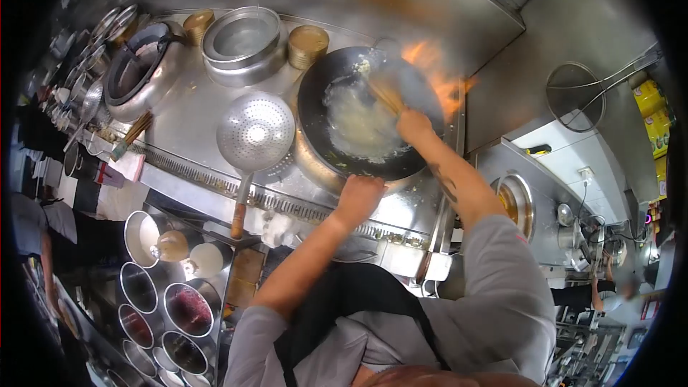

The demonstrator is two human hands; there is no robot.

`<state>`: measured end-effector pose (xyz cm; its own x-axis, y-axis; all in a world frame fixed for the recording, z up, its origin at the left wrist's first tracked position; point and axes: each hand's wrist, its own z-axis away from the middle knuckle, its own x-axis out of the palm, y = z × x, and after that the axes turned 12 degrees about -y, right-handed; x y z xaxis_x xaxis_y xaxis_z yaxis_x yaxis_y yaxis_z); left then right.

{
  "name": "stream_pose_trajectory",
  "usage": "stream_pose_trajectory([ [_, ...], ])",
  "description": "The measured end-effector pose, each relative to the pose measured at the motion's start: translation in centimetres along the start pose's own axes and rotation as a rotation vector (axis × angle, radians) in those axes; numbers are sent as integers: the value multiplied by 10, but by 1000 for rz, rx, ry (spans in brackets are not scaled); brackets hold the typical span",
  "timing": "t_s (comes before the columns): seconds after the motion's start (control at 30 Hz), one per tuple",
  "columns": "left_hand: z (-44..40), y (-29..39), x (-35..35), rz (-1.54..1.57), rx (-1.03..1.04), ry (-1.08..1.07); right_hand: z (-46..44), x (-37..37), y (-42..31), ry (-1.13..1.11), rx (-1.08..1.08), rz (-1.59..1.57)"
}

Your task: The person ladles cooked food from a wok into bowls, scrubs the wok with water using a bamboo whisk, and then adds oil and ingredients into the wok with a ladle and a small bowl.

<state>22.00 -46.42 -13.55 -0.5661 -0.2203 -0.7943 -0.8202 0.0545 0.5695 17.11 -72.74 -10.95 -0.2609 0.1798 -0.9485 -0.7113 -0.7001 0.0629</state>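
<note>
A large black wok (322, 129) sits over a burner, with cloudy, pale liquid (362, 122) in it. My right hand (416, 126) is closed around a bamboo brush (387, 95), whose far end is blurred inside the wok. Orange flames (433, 75) rise at the wok's far right edge. At the near rim, my left hand (362, 195) is closed; what it grips there is hidden beneath the fingers. Left of the wok lies a perforated ladle (256, 131) with a wooden-ended handle.
Metal bowls (241, 36) and a tin (308, 44) stand behind the ladle. A second brush (132, 135) lies at left, near a lidded pot (154, 82). Ingredient containers (191, 308) fill the lower left. A strainer (576, 97) hangs at right. Other people are at both sides.
</note>
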Motion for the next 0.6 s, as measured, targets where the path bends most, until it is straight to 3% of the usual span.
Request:
stream_pose_trajectory([
  [0.1, -1, -1, -2, 17, 30, 1, 35, -6, 18, 95, -58, -62],
  [0.2, 4, 2, -7, 33, 24, -1, -28, -24, -4, 125, -71, -177],
  [0.27, 3, 3, -10, 18, 11, -5, -50, -20, -47, 150, -232, -318],
  [0.33, 1, 3, -3, -3, 4, -19, -18, -24, -87, -86, -136, -412],
  [0.4, 2, 3, 0, -23, 17, 18, 7, 8, -90, 24, -343, -370],
  [0.47, 4, 3, 2, -20, 22, 44, 70, -13, -86, -289, -252, -438],
  [0.6, 1, 5, 2, -18, 4, 34, 125, -25, -28, -286, -331, -208],
])
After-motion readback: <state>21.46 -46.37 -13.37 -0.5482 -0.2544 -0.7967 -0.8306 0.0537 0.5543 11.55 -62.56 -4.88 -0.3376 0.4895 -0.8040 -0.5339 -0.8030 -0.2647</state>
